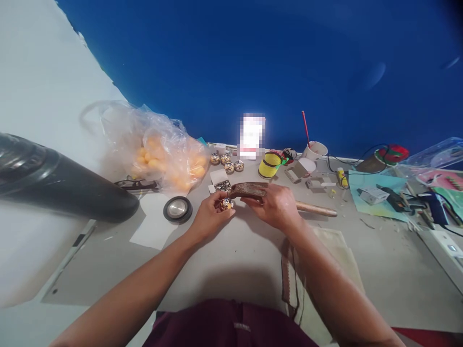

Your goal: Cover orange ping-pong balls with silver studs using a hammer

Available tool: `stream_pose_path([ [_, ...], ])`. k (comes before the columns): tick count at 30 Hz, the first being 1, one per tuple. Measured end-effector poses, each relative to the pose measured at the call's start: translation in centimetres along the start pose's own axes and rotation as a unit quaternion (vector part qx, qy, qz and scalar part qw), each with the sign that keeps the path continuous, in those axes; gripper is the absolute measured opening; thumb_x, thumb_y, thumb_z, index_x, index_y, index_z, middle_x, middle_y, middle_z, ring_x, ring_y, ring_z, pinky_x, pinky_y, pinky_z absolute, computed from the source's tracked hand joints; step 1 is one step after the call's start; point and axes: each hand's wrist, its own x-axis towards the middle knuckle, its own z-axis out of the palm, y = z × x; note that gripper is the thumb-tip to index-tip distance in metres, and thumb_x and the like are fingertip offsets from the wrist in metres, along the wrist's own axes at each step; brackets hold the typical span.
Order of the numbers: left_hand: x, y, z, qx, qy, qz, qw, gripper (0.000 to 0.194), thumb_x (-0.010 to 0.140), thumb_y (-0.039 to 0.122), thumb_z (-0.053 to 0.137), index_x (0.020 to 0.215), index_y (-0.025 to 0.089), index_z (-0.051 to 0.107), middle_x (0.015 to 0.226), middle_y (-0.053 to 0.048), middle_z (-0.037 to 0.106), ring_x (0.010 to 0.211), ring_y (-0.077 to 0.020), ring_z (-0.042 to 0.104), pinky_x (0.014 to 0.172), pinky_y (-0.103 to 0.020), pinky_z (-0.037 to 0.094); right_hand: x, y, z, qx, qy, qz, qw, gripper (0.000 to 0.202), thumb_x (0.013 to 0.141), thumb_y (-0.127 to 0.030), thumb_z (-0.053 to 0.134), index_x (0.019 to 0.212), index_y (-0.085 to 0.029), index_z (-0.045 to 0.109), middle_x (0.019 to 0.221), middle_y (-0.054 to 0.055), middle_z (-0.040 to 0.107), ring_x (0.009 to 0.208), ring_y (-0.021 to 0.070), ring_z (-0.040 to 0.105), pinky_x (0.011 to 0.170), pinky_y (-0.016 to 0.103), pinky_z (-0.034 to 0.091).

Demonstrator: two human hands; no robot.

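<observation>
Plainly, a hammer (249, 191) and a mirrored ball (227, 205) side by side

The left grip (209, 217) is closed to a pinch, thumb and fingers around the mirrored ball. The right grip (281, 206) wraps the hammer close behind its rusty head, the wooden handle sticking out rightward. The head's end is right at the ball's top; whether they touch I cannot tell. Just beyond the left grip, an open white carton (219, 176) holds small metal pieces (224, 186), and four more balls (229, 167) sit farther beyond. Left of that grip, a black-rimmed disc (177, 208) lies on the worktop (108, 270). Nearer the body than the right grip lies a cloth (340, 248).
</observation>
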Motion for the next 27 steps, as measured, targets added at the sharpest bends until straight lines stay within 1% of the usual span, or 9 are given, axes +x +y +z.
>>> stream_pose_path([
  [2,0.0,0.0,0.0,0.005,0.004,-0.003,1.000,0.043,0.062,0.030,0.077,0.102,0.015,0.067,0.074,0.003,0.063,0.066,-0.0131,0.054,0.065,-0.026,0.043,0.1,0.2,-0.3,0.007,0.010,0.001,1.000,0.038,0.091,-0.053,0.064,0.098,-0.021,0.083,0.078,0.008,0.077,0.067,0.0212,0.067,0.061,0.030,0.035],
  [5,-0.1,0.1,0.2,-0.007,-0.001,0.003,1.000,0.040,0.062,0.029,0.076,0.098,0.016,0.067,0.073,0.003,0.062,0.065,-0.0126,0.054,0.065,-0.025,0.042,0.2,0.1,-0.9,0.038,0.010,-0.020,0.999,0.033,0.093,-0.049,0.062,0.108,-0.027,0.082,0.086,0.005,0.080,0.073,0.0202,0.069,0.064,0.030,0.038],
  [9,-0.1,0.3,0.3,-0.014,0.007,0.009,1.000,0.040,0.059,0.028,0.076,0.097,0.016,0.067,0.074,0.003,0.064,0.066,-0.0129,0.055,0.065,-0.025,0.043,0.2,-0.1,-1.2,0.039,-0.023,-0.031,0.999,0.030,0.092,-0.046,0.065,0.109,-0.028,0.081,0.089,0.005,0.080,0.074,0.0211,0.070,0.064,0.030,0.039],
  [11,-0.1,0.3,0.3,-0.004,0.008,0.012,1.000,0.038,0.060,0.027,0.076,0.096,0.016,0.067,0.072,0.003,0.064,0.065,-0.0127,0.054,0.064,-0.025,0.042,0.1,-0.3,-1.3,0.041,-0.017,-0.029,0.999,0.030,0.092,-0.046,0.066,0.110,-0.028,0.081,0.090,0.005,0.081,0.076,0.0217,0.070,0.064,0.030,0.040],
  [14,0.0,0.0,0.2,0.001,0.003,0.014,1.000,0.035,0.062,0.027,0.075,0.094,0.017,0.068,0.071,0.003,0.064,0.064,-0.0126,0.055,0.064,-0.025,0.043,0.1,-0.4,-1.6,0.051,0.010,-0.020,0.998,0.029,0.092,-0.046,0.065,0.107,-0.028,0.082,0.087,0.005,0.081,0.076,0.0218,0.071,0.065,0.030,0.041],
  [19,0.3,-0.4,0.0,-0.044,-0.007,-0.003,0.999,0.043,0.060,0.028,0.078,0.100,0.016,0.068,0.075,0.002,0.067,0.064,-0.0127,0.057,0.067,-0.026,0.046,0.2,-0.2,-1.2,0.055,0.000,-0.011,0.998,0.027,0.091,-0.045,0.067,0.107,-0.029,0.082,0.087,0.004,0.081,0.073,0.0207,0.071,0.063,0.029,0.040],
  [23,0.3,-0.5,0.1,-0.059,-0.010,-0.009,0.998,0.044,0.060,0.028,0.079,0.100,0.016,0.067,0.072,0.003,0.066,0.064,-0.0127,0.057,0.067,-0.027,0.047,0.1,0.1,-0.9,0.046,0.032,0.000,0.998,0.031,0.092,-0.047,0.064,0.106,-0.026,0.082,0.087,0.006,0.080,0.074,0.0210,0.071,0.064,0.029,0.041],
  [24,0.3,-0.5,0.1,-0.057,-0.008,-0.008,0.998,0.044,0.060,0.027,0.079,0.101,0.016,0.068,0.072,0.003,0.065,0.064,-0.0126,0.057,0.067,-0.027,0.047,0.1,0.1,-0.9,0.043,0.030,-0.001,0.999,0.032,0.093,-0.048,0.064,0.105,-0.025,0.082,0.087,0.007,0.080,0.074,0.0213,0.071,0.065,0.029,0.042],
  [27,0.4,-0.5,0.1,-0.055,-0.006,-0.006,0.998,0.043,0.059,0.026,0.079,0.099,0.016,0.068,0.071,0.003,0.065,0.062,-0.0123,0.057,0.065,-0.027,0.047,0.1,0.1,-1.1,0.029,-0.003,-0.004,1.000,0.031,0.092,-0.049,0.064,0.098,-0.024,0.082,0.084,0.007,0.079,0.073,0.0219,0.070,0.064,0.029,0.042],
])
